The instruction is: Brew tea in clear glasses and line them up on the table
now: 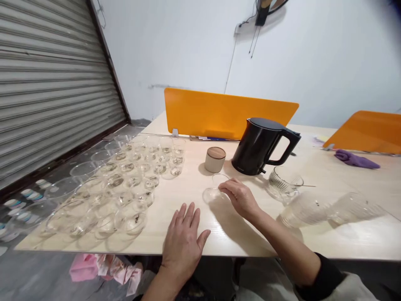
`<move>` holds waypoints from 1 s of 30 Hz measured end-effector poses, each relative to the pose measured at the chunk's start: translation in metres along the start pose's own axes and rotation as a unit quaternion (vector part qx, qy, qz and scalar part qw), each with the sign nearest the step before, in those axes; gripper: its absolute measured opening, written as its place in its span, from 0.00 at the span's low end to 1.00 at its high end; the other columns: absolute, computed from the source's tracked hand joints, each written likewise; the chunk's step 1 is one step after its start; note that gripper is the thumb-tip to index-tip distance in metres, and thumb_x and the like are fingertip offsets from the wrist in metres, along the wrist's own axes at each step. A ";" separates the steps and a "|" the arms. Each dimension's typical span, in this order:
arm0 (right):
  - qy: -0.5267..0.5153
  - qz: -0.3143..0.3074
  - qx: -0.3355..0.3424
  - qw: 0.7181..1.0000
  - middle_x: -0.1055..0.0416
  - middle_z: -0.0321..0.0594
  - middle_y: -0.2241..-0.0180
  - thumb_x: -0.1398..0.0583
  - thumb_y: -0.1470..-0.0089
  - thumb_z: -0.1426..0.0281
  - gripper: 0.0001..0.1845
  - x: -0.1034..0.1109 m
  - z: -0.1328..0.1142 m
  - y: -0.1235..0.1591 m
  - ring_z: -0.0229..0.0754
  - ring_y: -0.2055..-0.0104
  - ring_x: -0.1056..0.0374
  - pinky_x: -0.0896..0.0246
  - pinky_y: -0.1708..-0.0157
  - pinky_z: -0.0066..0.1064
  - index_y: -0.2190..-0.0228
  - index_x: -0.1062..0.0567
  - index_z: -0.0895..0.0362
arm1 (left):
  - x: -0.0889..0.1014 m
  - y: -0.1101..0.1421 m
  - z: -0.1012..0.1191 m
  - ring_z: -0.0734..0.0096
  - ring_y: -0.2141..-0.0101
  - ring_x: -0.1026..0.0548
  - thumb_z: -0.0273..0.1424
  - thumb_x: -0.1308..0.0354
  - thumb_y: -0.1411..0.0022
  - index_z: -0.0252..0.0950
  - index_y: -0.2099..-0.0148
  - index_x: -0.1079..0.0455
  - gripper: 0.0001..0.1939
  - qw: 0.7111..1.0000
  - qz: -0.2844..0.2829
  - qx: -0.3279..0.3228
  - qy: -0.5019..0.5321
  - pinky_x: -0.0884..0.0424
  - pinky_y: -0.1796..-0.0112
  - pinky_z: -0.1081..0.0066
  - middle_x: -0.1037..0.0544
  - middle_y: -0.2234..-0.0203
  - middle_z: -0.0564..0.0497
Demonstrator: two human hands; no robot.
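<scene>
My right hand (239, 196) has its fingers closed at the edge of a clear plastic cup (213, 195), near the middle of the table. The cup's see-through wall makes its exact tilt hard to judge. Palm down on the tabletop, my left hand (184, 236) lies flat with its fingers stretched out and nothing in it. Rows of clear plastic cups (130, 219) stand to its left, several with small dark bits at the bottom. Just beyond the right hand is a beige canister (214, 163) with a wooden lid on.
A black electric kettle (258, 146) stands behind my right hand. Right of it are a ribbed glass cup (283, 182) with a thin stick and stacked plastic cups (308, 209) lying sideways. Orange dividers (225, 113) and a purple cloth (357, 159) are farther back.
</scene>
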State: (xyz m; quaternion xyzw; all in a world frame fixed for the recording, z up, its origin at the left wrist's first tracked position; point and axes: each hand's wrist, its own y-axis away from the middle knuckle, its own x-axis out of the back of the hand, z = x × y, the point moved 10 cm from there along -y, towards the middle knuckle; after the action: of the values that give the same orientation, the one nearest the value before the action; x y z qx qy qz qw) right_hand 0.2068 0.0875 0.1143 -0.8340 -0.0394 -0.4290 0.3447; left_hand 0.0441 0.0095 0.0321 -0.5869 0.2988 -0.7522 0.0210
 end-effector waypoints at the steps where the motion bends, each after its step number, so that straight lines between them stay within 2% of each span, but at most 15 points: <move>1: 0.000 -0.003 0.004 1.000 0.21 0.40 0.65 0.43 0.32 0.70 0.11 -0.003 0.000 -0.001 0.46 0.59 0.30 0.33 0.59 0.36 0.63 0.21 0.52 | 0.000 0.000 0.000 0.44 0.33 0.36 0.44 0.46 0.28 0.34 0.35 0.31 0.27 1.000 0.002 0.001 0.002 0.35 0.37 0.47 0.31 0.34 0.40; 6: 0.013 -0.004 0.016 1.000 0.21 0.42 0.65 0.44 0.31 0.69 0.11 -0.006 -0.007 0.001 0.46 0.59 0.30 0.33 0.60 0.36 0.62 0.21 0.53 | -0.002 0.001 -0.001 0.44 0.33 0.36 0.45 0.46 0.28 0.34 0.34 0.31 0.28 1.000 0.002 0.001 0.008 0.35 0.37 0.46 0.32 0.33 0.40; 10: 0.045 -0.018 0.023 0.999 0.21 0.42 0.66 0.43 0.32 0.73 0.10 -0.007 -0.018 0.004 0.47 0.60 0.30 0.33 0.61 0.36 0.63 0.21 0.53 | -0.003 0.001 -0.002 0.44 0.33 0.37 0.45 0.46 0.28 0.33 0.34 0.32 0.28 1.000 0.003 0.002 0.017 0.37 0.36 0.46 0.32 0.33 0.40; 15: 0.088 -0.031 0.034 0.995 0.20 0.43 0.67 0.42 0.35 0.76 0.10 -0.011 -0.027 0.008 0.47 0.59 0.29 0.33 0.57 0.39 0.63 0.21 0.54 | -0.004 0.001 -0.003 0.43 0.33 0.36 0.45 0.46 0.28 0.34 0.34 0.32 0.28 1.000 0.002 0.006 0.024 0.37 0.36 0.46 0.31 0.34 0.40; 18: 0.088 -0.025 0.028 0.995 0.19 0.43 0.64 0.40 0.37 0.77 0.10 -0.011 -0.024 0.009 0.49 0.57 0.27 0.31 0.55 0.42 0.59 0.20 0.54 | -0.005 0.001 -0.002 0.43 0.34 0.36 0.45 0.47 0.28 0.32 0.34 0.32 0.29 1.000 0.001 0.002 0.018 0.36 0.37 0.45 0.31 0.34 0.39; 20: 0.079 -0.014 0.029 0.996 0.19 0.44 0.59 0.40 0.38 0.78 0.14 -0.009 -0.021 0.010 0.51 0.53 0.27 0.29 0.53 0.45 0.53 0.21 0.53 | -0.005 0.002 -0.002 0.42 0.34 0.35 0.45 0.47 0.28 0.32 0.35 0.31 0.29 1.000 0.002 0.000 0.015 0.36 0.37 0.45 0.32 0.34 0.39; 23: 0.063 0.012 0.037 0.997 0.20 0.45 0.51 0.40 0.38 0.77 0.21 0.001 -0.020 0.013 0.52 0.46 0.28 0.30 0.47 0.49 0.46 0.24 0.51 | -0.005 0.002 -0.003 0.43 0.33 0.36 0.44 0.46 0.28 0.34 0.34 0.31 0.28 1.000 0.005 0.000 0.019 0.36 0.37 0.45 0.32 0.34 0.39; 26: 0.053 0.050 0.038 0.997 0.23 0.45 0.45 0.41 0.36 0.76 0.23 0.024 -0.020 0.022 0.51 0.40 0.31 0.32 0.43 0.51 0.42 0.26 0.50 | -0.004 0.003 -0.003 0.43 0.34 0.36 0.45 0.47 0.28 0.33 0.35 0.31 0.28 1.000 0.008 -0.001 0.018 0.36 0.37 0.45 0.31 0.34 0.39; 30: 0.054 0.097 -0.009 0.994 0.23 0.44 0.46 0.41 0.35 0.73 0.21 0.057 -0.011 0.043 0.51 0.43 0.28 0.30 0.45 0.50 0.43 0.26 0.48 | -0.004 0.002 -0.002 0.43 0.34 0.35 0.45 0.47 0.28 0.31 0.35 0.30 0.28 1.000 0.009 -0.008 0.013 0.35 0.37 0.45 0.31 0.34 0.39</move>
State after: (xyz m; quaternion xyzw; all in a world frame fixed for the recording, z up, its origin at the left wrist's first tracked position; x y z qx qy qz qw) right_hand 0.2512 0.0353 0.1379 -0.8125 0.0641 -0.4388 0.3784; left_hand 0.0434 0.0101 0.0273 -0.5745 0.3105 -0.7571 0.0193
